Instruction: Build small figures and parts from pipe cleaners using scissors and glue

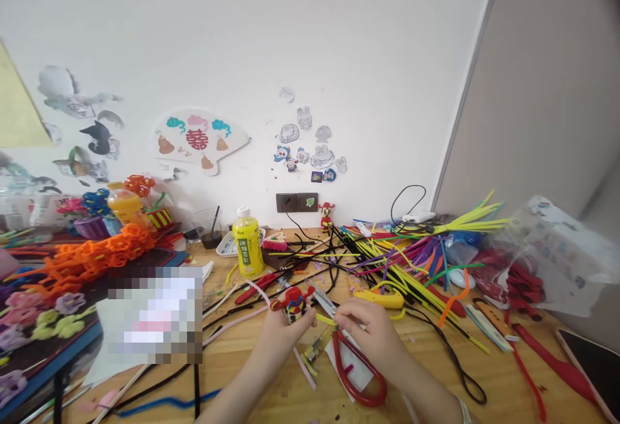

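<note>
Wall fan (197, 139): red 囍 is shown.
Bottle label (247, 247): 冰糖雪梨 is read.
Left hand (285, 332): forearm angled inward; red-hatted figure (294, 298) is held between thumb and fingers.
Yellow strip (325, 320): seen between figure and right fingertips.
Right hand (365, 327): fingers curled, pinched on strip; red-handled scissors (367, 401) are seen beneath, grip unclear.

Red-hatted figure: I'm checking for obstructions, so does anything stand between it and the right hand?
Yes, in this view: a yellow strip and the silver scissor blades show between the right hand and the figure in the left hand. Their depth is unclear.
</note>
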{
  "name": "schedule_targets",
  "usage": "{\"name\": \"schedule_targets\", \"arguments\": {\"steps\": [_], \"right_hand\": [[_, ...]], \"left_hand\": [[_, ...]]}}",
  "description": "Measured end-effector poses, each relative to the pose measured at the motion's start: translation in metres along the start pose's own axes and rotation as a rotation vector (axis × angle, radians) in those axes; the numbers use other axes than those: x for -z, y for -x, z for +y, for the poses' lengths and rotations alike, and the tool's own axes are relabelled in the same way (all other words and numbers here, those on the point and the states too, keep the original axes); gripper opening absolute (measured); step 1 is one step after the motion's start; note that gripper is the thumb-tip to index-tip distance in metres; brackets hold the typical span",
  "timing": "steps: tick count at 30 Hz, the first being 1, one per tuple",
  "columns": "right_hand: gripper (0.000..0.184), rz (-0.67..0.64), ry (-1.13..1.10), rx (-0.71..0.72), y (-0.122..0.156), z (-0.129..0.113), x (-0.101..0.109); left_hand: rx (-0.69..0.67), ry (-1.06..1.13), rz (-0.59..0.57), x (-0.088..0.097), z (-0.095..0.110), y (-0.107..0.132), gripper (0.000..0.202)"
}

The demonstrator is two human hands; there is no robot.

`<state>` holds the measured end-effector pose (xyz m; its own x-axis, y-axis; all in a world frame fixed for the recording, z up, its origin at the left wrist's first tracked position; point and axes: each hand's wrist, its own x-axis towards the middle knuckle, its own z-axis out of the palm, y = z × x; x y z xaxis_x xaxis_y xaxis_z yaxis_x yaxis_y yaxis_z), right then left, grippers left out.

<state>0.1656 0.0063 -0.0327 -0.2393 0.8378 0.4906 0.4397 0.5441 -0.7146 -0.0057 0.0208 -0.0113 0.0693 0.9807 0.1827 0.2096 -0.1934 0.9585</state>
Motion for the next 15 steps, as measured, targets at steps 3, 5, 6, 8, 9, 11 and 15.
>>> {"name": "schedule_targets", "arguments": {"steps": [3,5,6,8,9,11,15], "right_hand": [[0.018,-0.027,0.07,-0.035,-0.002,0.004,-0.002],[0.017,0.042,-0.009,-0.157,-0.002,0.007,-0.008],[0.017,0.08,-0.097,-0.233,-0.002,0.008,-0.012],[0.02,0.125,-0.319,-0.36,-0.003,0.009,-0.02],[0.023,0.138,-0.422,-0.401,-0.003,0.009,-0.023],[0.03,0.17,-0.563,-0.443,-0.003,0.009,-0.028],[0.035,0.266,-0.624,-0.442,-0.002,0.008,-0.03]], "left_hand": [[-0.03,-0.004,0.003,-0.001,0.003,0.0,0.009],[-0.035,0.01,0.031,-0.003,0.002,0.0,0.008],[-0.028,0.018,0.053,-0.004,0.001,0.0,0.008],[0.001,0.027,0.089,-0.007,-0.002,0.001,0.01],[0.024,0.027,0.094,-0.008,-0.004,0.001,0.012],[0.072,0.024,0.075,-0.011,-0.008,0.002,0.013],[0.082,0.023,0.018,-0.015,-0.015,0.003,0.012]]}}
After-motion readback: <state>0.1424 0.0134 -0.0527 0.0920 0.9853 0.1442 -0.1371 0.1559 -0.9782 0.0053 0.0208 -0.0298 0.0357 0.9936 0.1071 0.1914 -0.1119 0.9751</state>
